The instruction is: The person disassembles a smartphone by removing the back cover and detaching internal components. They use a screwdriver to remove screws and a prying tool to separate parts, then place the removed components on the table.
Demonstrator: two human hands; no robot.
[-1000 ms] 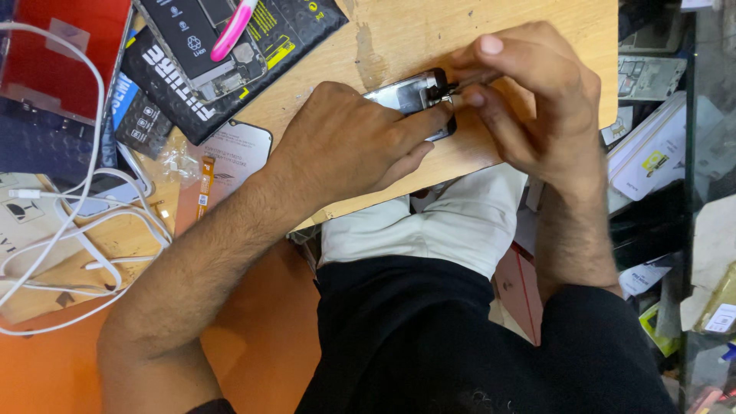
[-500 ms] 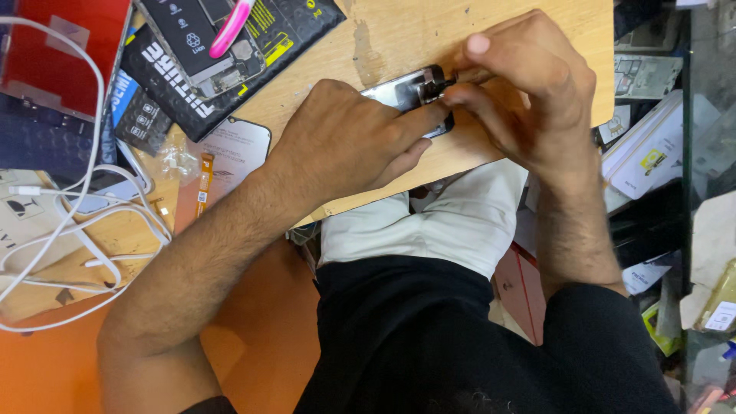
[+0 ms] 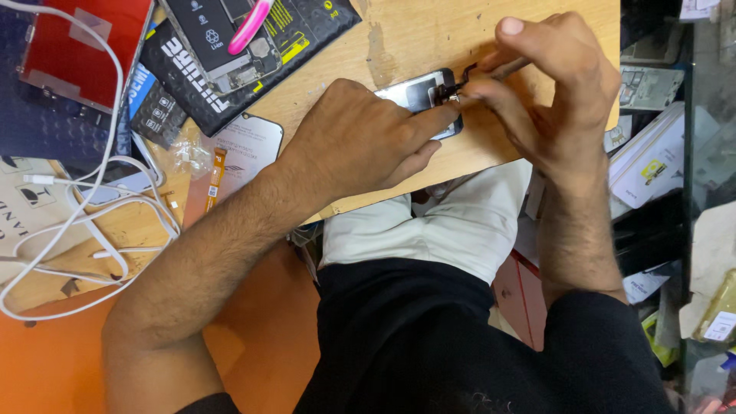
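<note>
A small phone part with a silver metal back [image 3: 414, 93] lies on the wooden board [image 3: 414, 38]. My left hand [image 3: 360, 138] covers it from the left, fingers pressing it down onto the board. My right hand [image 3: 548, 92] comes in from the right and pinches a thin dark tool [image 3: 502, 70]. The tool's tip meets a short black flex cable [image 3: 458, 80] at the part's right end. Most of the part is hidden under my left fingers.
A black mat [image 3: 253, 54] with phone pieces and a pink tool [image 3: 249, 27] lies at the top left. White cables [image 3: 84, 230] loop at the left, beside an orange flex strip [image 3: 216, 176] and a phone back cover [image 3: 245, 149]. Boxes and packets [image 3: 652, 161] crowd the right.
My right hand has shifted slightly right and tilted, and the black flex cable now stands up from the part's end. My left hand stays pressed on the part.
</note>
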